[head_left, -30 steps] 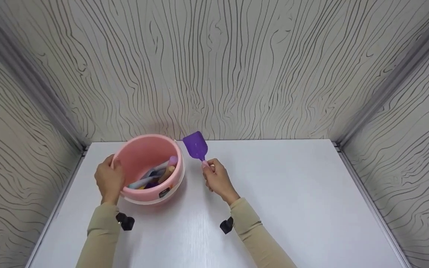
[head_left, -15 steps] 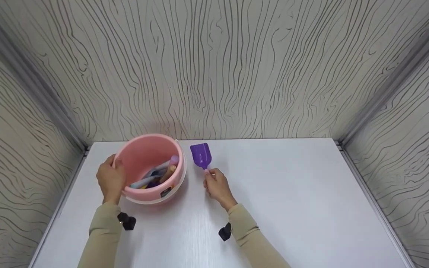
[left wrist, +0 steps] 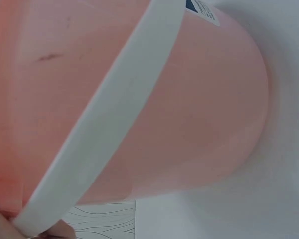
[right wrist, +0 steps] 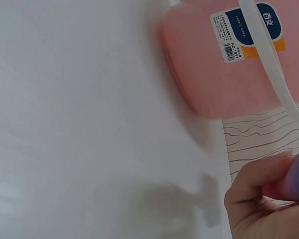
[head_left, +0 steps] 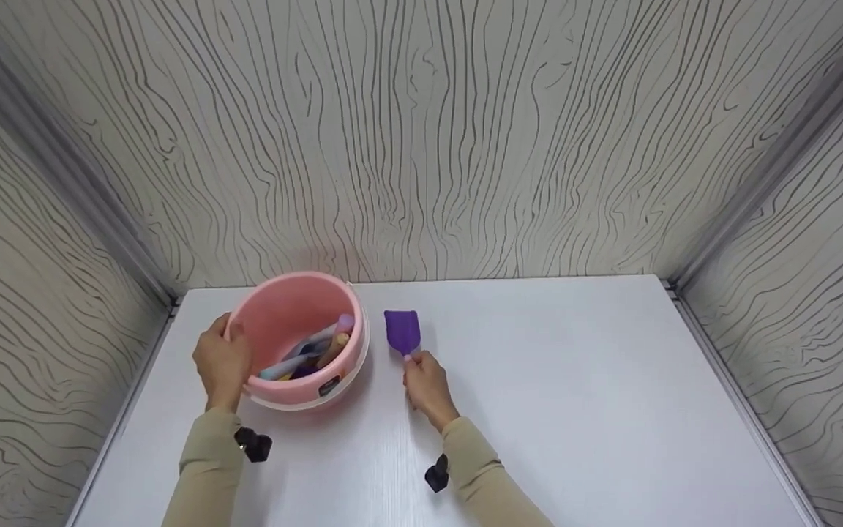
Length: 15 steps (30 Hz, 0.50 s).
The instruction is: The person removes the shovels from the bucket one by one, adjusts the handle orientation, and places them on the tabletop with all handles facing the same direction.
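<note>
In the lower left, the left hand (head_left: 222, 364) is gripping the pink bucket (head_left: 286, 311). Just below the centre, the right hand (head_left: 429, 388) is pinching the purple shovel (head_left: 402, 331); a loose pinch could be letting it drop.

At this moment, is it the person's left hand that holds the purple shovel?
No, the right hand holds the purple shovel, while the left hand grips the pink bucket at its rim.

A white handle (left wrist: 107, 109) slants across the pink bucket (left wrist: 204, 109), its lower end seemingly against the fingers (left wrist: 64, 229).
</note>
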Tool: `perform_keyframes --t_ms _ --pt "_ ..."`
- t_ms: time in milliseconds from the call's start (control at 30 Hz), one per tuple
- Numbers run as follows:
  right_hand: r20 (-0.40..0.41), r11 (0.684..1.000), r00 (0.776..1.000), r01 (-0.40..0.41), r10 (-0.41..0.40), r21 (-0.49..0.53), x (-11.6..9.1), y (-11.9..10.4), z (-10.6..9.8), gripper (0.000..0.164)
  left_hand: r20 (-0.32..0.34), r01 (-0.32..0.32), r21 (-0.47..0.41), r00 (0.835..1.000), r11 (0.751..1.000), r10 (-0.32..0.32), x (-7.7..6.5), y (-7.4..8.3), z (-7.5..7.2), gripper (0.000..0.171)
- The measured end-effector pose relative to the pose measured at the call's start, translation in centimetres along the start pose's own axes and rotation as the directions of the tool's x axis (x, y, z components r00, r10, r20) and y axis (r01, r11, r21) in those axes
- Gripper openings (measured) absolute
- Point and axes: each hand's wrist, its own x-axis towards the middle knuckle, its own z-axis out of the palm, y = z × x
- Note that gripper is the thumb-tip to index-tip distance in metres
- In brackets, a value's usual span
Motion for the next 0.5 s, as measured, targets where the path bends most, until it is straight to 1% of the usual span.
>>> perform_keyframes --t_ms 233,400,500 --pt "-0.056 0.999 0.998 -0.019 0.016 -0.045 -0.1 0.9 0.9 0.023 0.0 -0.016 -0.01 1.0 1.0 0.016 -0.1 0.0 0.0 0.047" --pt "-0.058 0.999 0.998 -0.037 0.035 -0.031 -0.4 1.6 1.3 0.022 -0.014 -0.017 -0.031 1.0 0.999 0.017 -0.4 0.0 0.1 0.047" --pt "-0.075 0.999 0.997 -0.037 0.035 -0.03 -0.5 1.9 1.7 0.02 -0.012 -0.008 -0.033 1.0 0.999 0.007 -0.4 0.0 0.0 0.047"
